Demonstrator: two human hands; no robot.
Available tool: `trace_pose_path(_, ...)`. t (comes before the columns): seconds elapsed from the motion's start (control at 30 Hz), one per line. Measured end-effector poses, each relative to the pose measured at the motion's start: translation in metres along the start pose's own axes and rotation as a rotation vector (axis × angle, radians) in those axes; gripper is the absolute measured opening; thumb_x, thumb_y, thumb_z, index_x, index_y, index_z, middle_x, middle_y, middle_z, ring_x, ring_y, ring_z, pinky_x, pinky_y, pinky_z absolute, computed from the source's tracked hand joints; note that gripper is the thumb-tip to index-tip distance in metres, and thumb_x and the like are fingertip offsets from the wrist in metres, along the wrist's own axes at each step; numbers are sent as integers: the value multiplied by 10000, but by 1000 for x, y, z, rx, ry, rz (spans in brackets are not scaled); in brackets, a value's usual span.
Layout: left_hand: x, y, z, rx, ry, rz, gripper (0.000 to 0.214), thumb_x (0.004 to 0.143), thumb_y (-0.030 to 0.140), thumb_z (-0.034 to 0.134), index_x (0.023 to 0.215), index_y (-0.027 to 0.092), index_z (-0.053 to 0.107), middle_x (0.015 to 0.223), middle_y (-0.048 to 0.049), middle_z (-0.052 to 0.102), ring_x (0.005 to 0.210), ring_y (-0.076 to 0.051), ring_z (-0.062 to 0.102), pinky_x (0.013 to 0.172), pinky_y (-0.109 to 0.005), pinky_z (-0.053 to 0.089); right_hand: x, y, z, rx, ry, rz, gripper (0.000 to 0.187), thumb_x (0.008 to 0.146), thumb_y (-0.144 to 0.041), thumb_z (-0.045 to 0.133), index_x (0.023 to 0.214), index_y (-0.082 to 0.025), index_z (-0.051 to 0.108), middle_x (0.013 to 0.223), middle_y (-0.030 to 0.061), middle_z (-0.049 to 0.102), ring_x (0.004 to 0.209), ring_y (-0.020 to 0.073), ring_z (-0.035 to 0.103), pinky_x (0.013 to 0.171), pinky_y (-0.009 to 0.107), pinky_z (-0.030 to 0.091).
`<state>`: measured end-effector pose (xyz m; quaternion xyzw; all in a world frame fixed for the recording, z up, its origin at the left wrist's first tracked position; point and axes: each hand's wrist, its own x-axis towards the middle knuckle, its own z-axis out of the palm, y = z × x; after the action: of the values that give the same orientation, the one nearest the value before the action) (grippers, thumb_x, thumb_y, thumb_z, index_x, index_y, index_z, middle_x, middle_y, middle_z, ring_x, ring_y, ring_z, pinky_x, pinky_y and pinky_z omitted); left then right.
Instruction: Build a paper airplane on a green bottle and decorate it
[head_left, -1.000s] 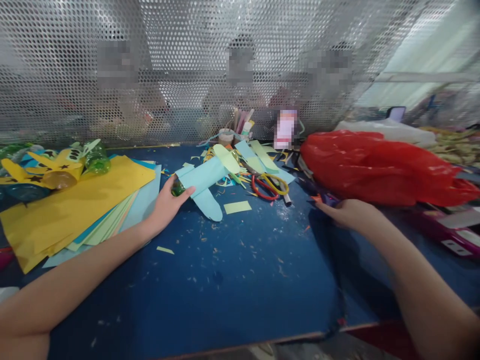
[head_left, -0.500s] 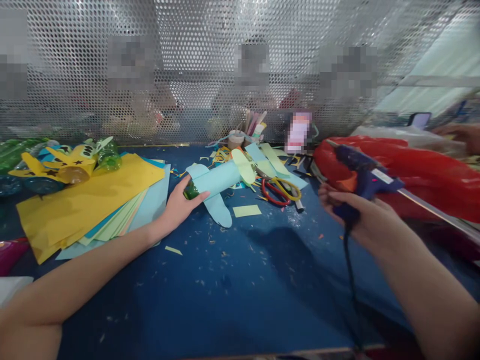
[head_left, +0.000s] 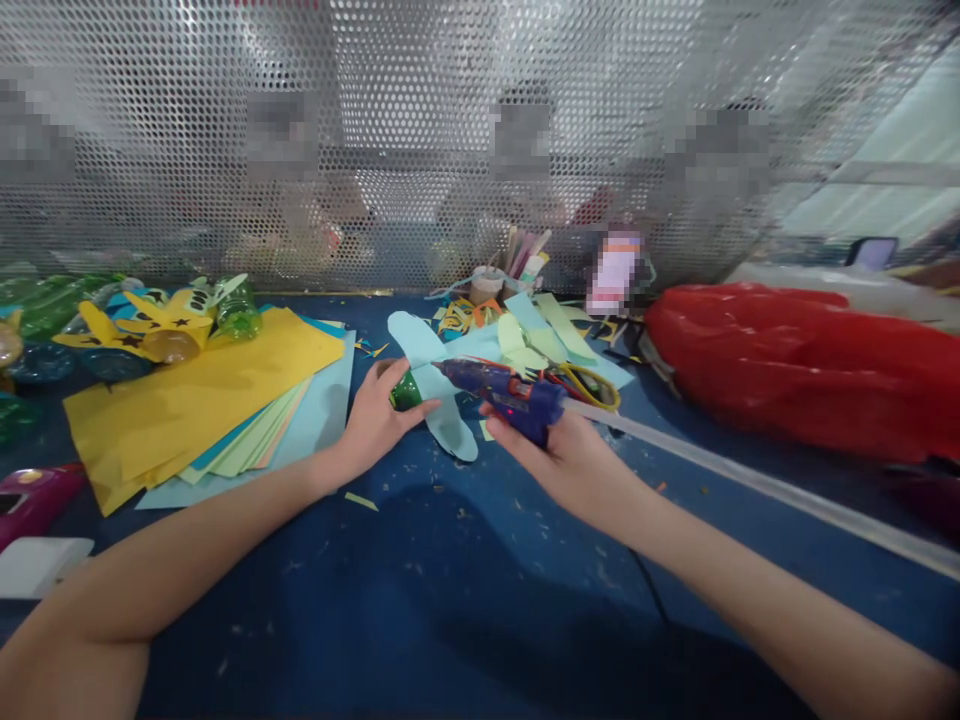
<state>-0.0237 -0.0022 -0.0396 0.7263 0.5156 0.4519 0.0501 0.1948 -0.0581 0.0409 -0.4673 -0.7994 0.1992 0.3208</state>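
My left hand (head_left: 373, 420) is wrapped round the green neck end of a bottle plane (head_left: 439, 375), a green bottle covered in light blue paper with paper wings, lying on the blue table (head_left: 465, 580). My right hand (head_left: 559, 450) grips a purple glue gun (head_left: 504, 392). Its nozzle points left, right over the plane's light blue body. A long clear glue stick (head_left: 750, 480) sticks out of the gun's back, running to the right.
A fan of yellow, blue and green paper sheets (head_left: 217, 400) lies at left, with yellow bottle planes (head_left: 161, 325) behind it. Scissors (head_left: 592, 385) and paper scraps sit behind the gun. A red plastic bag (head_left: 802, 365) fills the right. A perforated metal screen (head_left: 450, 140) stands behind, people beyond it.
My right hand picked up the glue gun from beside the red bag, then carried it left to the plane. My left hand stayed on the bottle's neck.
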Motion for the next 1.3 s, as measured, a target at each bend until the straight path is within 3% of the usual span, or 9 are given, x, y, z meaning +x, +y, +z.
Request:
trace_pose_path(0.17,0,1,0,15,16,28,471,744,386,769,1126,220,551,1136,-90,592,1068,-251,590,927,-426,504,-1,-1,3,-192,27,-47,327,930,-450,462,974,-198,666,887,93,703,937,275,662,783,362,529)
trace_pose_path(0.4,-2,-1,0,10,-9,32,474,761,428,743,1138,213,552,1163,-95,556,1091,-246,576,931,-412,503,0,-7,6,-255,-28,-34,294,934,-420,459,972,-197,646,897,95,690,898,256,669,714,334,528)
trace_pose_path(0.5,-2,-2,0,16,-6,32,477,767,454,728,1146,222,553,1174,-94,556,1106,-257,566,941,-431,495,0,-2,3,-274,-11,-14,296,929,-429,466,914,-193,643,795,83,676,823,250,670,676,328,516)
trace_pose_path(0.63,-2,-1,0,8,-18,35,467,779,464,712,1148,223,560,1195,-102,544,1126,-263,557,950,-434,489,2,0,-2,-265,16,15,310,916,-467,482,866,-204,638,656,59,626,724,250,658,602,325,495)
trace_pose_path(0.77,-3,0,-2,1,-17,52,451,777,417,726,1154,242,553,1199,-96,535,1141,-260,547,959,-436,488,2,-6,3,-206,-37,21,288,918,-460,481,850,-221,627,587,28,582,649,227,637,568,315,479)
trace_pose_path(0.93,-3,1,-3,12,-12,46,429,785,412,721,1144,244,557,1214,-94,528,1151,-261,539,959,-437,489,1,-10,7,-160,-68,24,275,908,-459,489,825,-226,610,560,10,559,627,218,623,557,308,462)
trace_pose_path(1.13,-4,2,-3,15,-20,31,450,782,471,708,1145,241,574,1208,-93,525,1153,-259,535,957,-418,489,4,-2,-5,-194,-39,128,298,891,-471,494,742,-226,574,536,23,550,579,230,611,523,314,431)
trace_pose_path(1.3,-4,1,-2,19,-8,37,440,778,451,718,1135,235,576,1197,-93,534,1134,-255,550,947,-411,496,2,-6,-2,-167,-46,98,281,896,-451,491,749,-230,584,535,22,554,592,229,618,528,311,444)
